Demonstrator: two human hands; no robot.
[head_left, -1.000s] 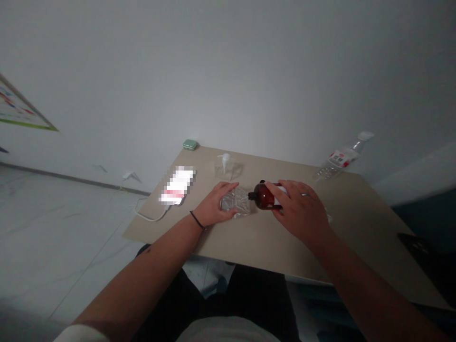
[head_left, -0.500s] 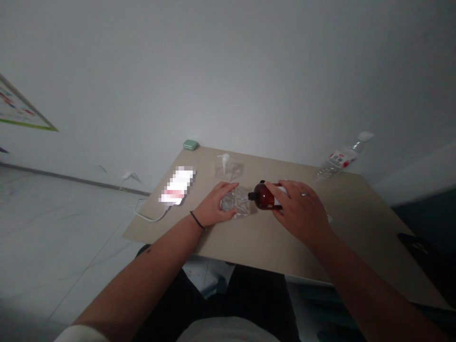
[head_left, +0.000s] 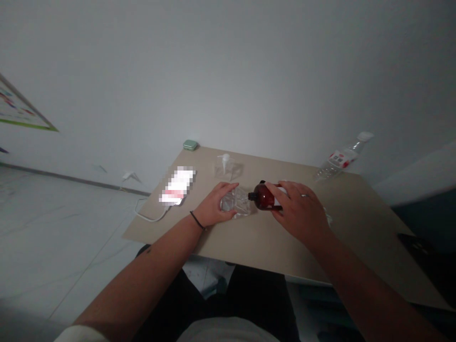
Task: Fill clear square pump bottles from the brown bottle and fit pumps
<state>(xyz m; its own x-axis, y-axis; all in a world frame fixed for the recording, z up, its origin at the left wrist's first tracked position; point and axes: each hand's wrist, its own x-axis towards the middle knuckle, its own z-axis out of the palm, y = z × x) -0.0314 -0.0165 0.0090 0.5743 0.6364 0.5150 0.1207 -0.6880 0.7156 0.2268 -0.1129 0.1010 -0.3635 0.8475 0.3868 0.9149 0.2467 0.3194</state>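
Observation:
My left hand (head_left: 215,205) is closed around a clear see-through container (head_left: 241,202) on the table, thumb on the near side and fingers on the far side. Whether it is a bottle or a cup I cannot tell. In my right hand (head_left: 301,206) is a brown bottle (head_left: 264,196) with a pale label, tipped nearly flat. Its narrow black neck points left, at the right edge of the clear container. Any liquid between them is too small to make out. Behind the container is a clear item with a white pump top (head_left: 225,161).
On the left of the table (head_left: 245,247) lies a blurred bright phone (head_left: 178,185) with a white cable (head_left: 149,219). A green case (head_left: 190,145) sits at the back left corner. A clear plastic bottle (head_left: 338,158) stands at the back right, by the wall (head_left: 249,71).
Almost nothing differs. The brown bottle and my right hand have shifted very slightly; my left hand still keeps hold of the clear container.

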